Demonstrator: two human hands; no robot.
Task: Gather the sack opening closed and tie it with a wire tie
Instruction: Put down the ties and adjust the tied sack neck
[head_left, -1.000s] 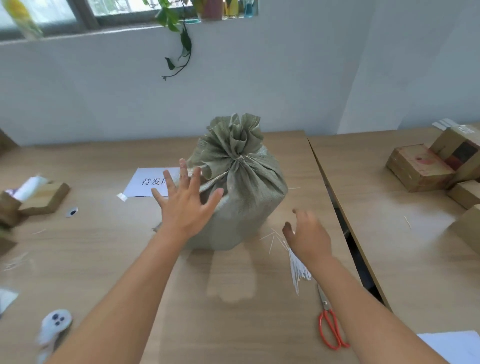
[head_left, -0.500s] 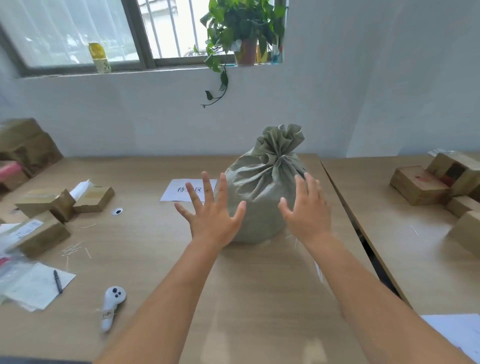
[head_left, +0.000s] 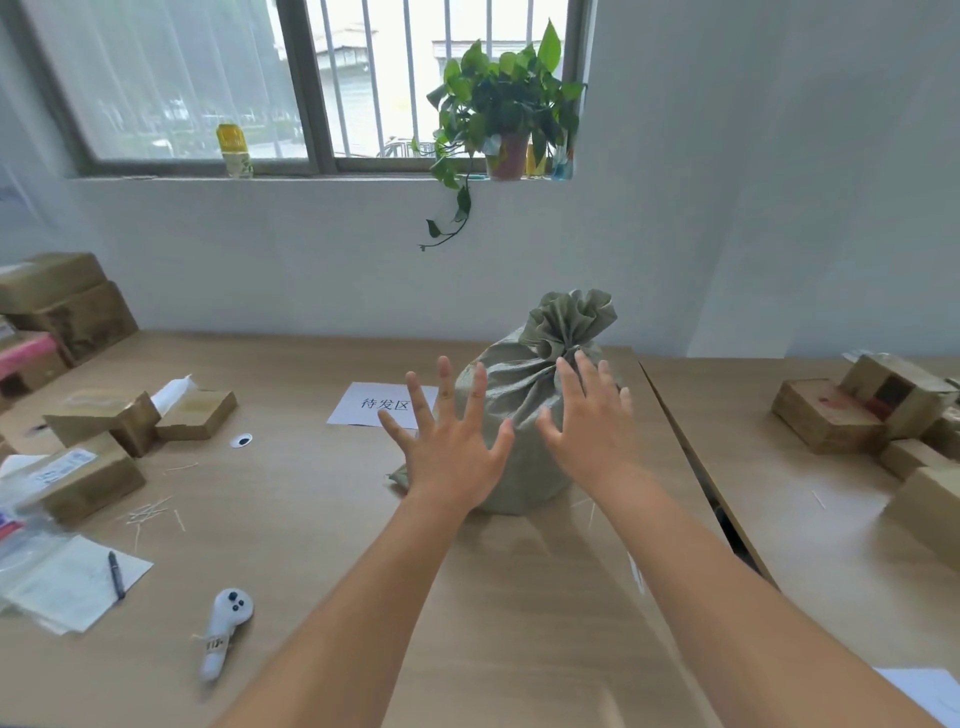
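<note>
A grey-green woven sack (head_left: 524, 395) stands upright on the wooden table (head_left: 311, 545), its top gathered into a ruffled bunch (head_left: 571, 319) cinched at the neck. My left hand (head_left: 449, 441) is spread flat in front of the sack's left side, fingers apart and holding nothing. My right hand (head_left: 589, 426) is spread the same way before the sack's right side, its fingertips near the neck. Whether either palm touches the cloth is unclear. The tie at the neck is hidden behind my right fingers.
A white paper sign (head_left: 379, 405) lies left of the sack. Cardboard boxes (head_left: 130, 421) and loose wire ties (head_left: 148, 512) sit at the left, with a white controller (head_left: 223, 631) and a pen (head_left: 115, 574) nearer. A second table (head_left: 810, 525) with boxes (head_left: 852, 410) adjoins on the right.
The view has tilted up, showing the window and plant. My right hand has risen from the table by the wire ties to the sack's right side; my left hand stays spread before it.
</note>
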